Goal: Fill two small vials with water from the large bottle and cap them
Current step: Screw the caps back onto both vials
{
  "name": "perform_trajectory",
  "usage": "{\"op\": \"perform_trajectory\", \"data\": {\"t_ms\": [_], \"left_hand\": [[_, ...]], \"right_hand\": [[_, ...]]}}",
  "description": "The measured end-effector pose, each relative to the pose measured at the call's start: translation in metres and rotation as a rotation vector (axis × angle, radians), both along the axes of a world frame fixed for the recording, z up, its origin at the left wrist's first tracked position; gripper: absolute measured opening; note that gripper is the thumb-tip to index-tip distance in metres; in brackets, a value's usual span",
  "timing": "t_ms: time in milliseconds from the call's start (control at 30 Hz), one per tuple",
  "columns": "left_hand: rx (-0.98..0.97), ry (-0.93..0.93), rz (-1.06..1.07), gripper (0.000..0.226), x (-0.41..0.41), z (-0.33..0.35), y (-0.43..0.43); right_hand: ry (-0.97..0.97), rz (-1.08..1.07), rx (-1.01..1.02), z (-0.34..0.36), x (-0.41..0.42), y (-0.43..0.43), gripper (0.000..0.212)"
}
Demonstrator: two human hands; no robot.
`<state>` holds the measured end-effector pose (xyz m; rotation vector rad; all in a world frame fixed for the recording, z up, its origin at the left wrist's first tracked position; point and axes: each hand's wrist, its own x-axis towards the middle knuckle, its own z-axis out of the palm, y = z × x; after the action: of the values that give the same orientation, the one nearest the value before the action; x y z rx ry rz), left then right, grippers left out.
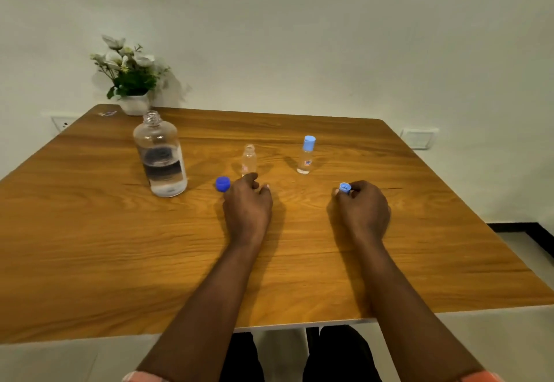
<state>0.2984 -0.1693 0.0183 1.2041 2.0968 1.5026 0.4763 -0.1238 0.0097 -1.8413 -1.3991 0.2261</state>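
A wooden desk (299, 262) with a warm orange-brown grain carries all the task's things. Toward its far left stands the large clear plastic bottle (160, 157), upright and uncapped, with a dark label around its middle and water filling only its lower part. Just beside its base, to the right, the round dark blue bottle cap (222, 184) lies on the desk.

Near the middle stands the small clear open vial (248, 159), upright with no cap on its neck; whether it holds water cannot be told. Further right, well apart from it, stands the second small clear vial with a light blue cap (306, 155) on top and a small red and blue label near its base.

The person's left hand (248, 202) rests on the desk just in front of the open vial, between it and the dark blue cap, fingers loosely curled, its grip released and holding nothing. The right hand (364, 206) rests on the desk to the right, its grip closed around a small light blue vial cap (345, 187) pinched between thumb and fingertips, open side facing up.

At the far left corner sits a white pot of white flowers with green leaves (132, 76) against the pale wall (329, 22).
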Motion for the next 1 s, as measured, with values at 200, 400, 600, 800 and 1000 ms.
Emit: {"op": "perform_trajectory", "data": {"t_ms": [200, 400, 600, 800, 1000], "left_hand": [[0.03, -0.01, 0.076, 0.047, -0.005, 0.001, 0.008], [0.026, -0.038, 0.111, 0.054, -0.007, 0.004, 0.019], [-0.008, -0.003, 0.097, 0.058, -0.008, 0.006, 0.033], [-0.005, 0.013, 0.073, 0.043, -0.012, 0.001, 0.043], [0.084, -0.028, 0.037, 0.013, -0.013, 0.0, 0.046]], "right_hand": [[0.102, 0.242, 0.009, 0.0, -0.035, -0.002, 0.028], [0.162, 0.395, 0.11, -0.001, -0.064, 0.002, 0.024], [0.162, 0.474, 0.144, -0.001, -0.074, 0.011, 0.028], [0.242, 0.548, 0.153, 0.0, -0.063, 0.018, 0.027], [0.288, 0.59, 0.172, 0.003, -0.054, 0.025, 0.034]]}}
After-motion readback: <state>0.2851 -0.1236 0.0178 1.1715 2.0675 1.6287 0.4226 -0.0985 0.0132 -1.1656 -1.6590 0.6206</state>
